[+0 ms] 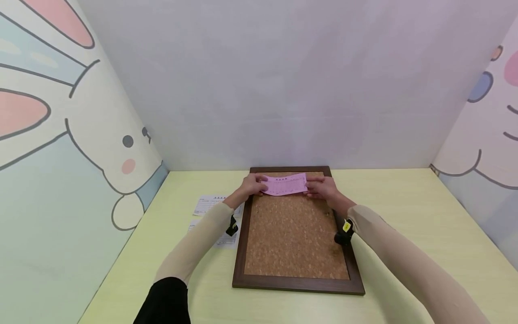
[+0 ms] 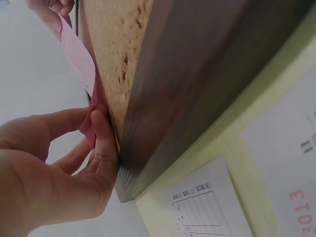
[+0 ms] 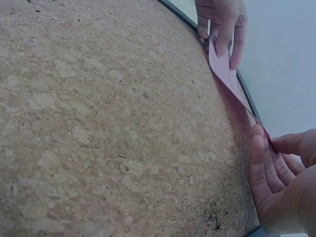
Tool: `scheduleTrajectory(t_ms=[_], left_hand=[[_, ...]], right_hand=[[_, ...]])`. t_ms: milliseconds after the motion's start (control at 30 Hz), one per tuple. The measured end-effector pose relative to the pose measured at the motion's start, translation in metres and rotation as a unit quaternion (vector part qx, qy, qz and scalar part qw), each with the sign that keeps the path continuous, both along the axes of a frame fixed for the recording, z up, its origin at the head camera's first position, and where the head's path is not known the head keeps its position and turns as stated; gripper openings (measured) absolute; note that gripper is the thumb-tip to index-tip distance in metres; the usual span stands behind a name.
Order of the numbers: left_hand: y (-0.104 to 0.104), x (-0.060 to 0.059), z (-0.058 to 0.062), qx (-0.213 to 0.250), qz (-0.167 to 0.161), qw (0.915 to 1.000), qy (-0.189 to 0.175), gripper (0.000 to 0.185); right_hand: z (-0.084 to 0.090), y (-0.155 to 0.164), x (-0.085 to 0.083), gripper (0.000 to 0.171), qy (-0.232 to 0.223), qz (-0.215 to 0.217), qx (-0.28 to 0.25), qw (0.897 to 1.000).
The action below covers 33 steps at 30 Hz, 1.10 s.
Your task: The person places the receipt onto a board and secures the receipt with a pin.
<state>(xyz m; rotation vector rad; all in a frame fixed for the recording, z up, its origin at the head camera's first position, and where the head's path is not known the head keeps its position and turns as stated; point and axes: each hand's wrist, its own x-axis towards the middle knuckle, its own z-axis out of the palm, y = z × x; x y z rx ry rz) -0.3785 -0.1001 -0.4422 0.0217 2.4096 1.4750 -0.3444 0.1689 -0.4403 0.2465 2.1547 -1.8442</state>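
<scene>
A pink printed paper slip (image 1: 285,184) stretches between both hands over the far end of a cork board (image 1: 295,238) with a dark brown frame. My left hand (image 1: 253,184) pinches the slip's left end between thumb and fingers, close to the frame's far left corner. At the other end, my right hand (image 1: 322,187) pinches the slip near the far right corner. The right wrist view shows the pink slip (image 3: 227,74) bowed and slightly twisted, casting a shadow on the cork. Its lower edge runs close to the cork surface.
White printed slips lie on the pale yellow table left of the board, one farther back (image 1: 208,204) and one nearer (image 1: 226,240), partly hidden by the left arm. A small shiny thing (image 3: 213,221) sits on the cork near its right edge. A grey wall (image 1: 299,90) rises behind.
</scene>
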Motion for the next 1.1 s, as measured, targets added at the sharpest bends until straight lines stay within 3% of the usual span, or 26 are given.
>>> scheduleTrajectory(t_ms=[333, 667, 933, 1100], left_hand=[[0.001, -0.002, 0.0, -0.031, -0.005, 0.9994, 0.015, 0.043], [0.0, -0.003, 0.001, -0.041, -0.026, 0.9986, 0.02, 0.041], [0.002, -0.006, -0.002, -0.063, -0.041, 0.9963, 0.042, 0.036], [0.001, -0.007, -0.004, -0.083, -0.043, 0.9945, 0.047, 0.039]], right_hand=[[-0.002, 0.003, -0.002, 0.045, 0.003, -0.017, 0.029, 0.999], [-0.002, 0.013, -0.004, 0.046, 0.003, 0.013, 0.02, 1.0], [0.007, 0.028, 0.003, 0.049, -0.003, 0.077, 0.022, 0.997], [0.01, 0.046, 0.011, 0.052, 0.002, 0.141, 0.053, 0.989]])
